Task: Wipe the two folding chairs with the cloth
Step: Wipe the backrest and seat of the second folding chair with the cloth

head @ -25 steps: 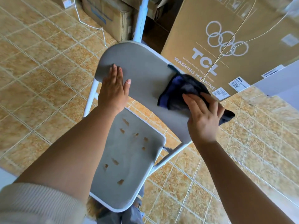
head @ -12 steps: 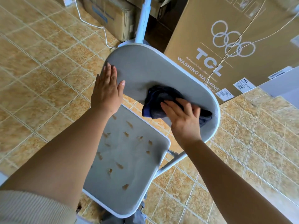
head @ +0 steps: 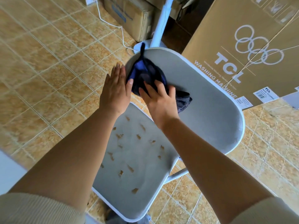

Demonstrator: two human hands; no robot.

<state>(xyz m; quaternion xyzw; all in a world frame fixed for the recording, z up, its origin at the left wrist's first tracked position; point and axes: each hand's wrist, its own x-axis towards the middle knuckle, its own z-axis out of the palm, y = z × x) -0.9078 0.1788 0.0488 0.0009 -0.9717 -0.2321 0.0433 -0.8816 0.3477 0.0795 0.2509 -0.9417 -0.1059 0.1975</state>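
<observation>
We look down from head height at one grey folding chair standing on a tan tiled floor; a second chair is not in view. Our right hand lies on a dark blue cloth with its fingers spread, pressing the cloth flat against the left end of the chair's back, near the top edge. One corner of the cloth sticks up past the rim. Our left hand steadies the chair at that same end, fingers straight and pressed together against the edge, the thumb just touching the cloth. Below the hands, the seat is dotted with small brown marks; we cannot tell whether they are dirt or holes. Behind the chair stand a large cardboard box printed for a washing machine, a smaller box, a white pole on a round base and a white cable on the floor. We judge that the step in hand is wiping the back of the first chair, with the task at an early stage. The next move calls for a firm sweep of the cloth to the right across the back while the left hand holds the chair steady, then down onto the seat.
</observation>
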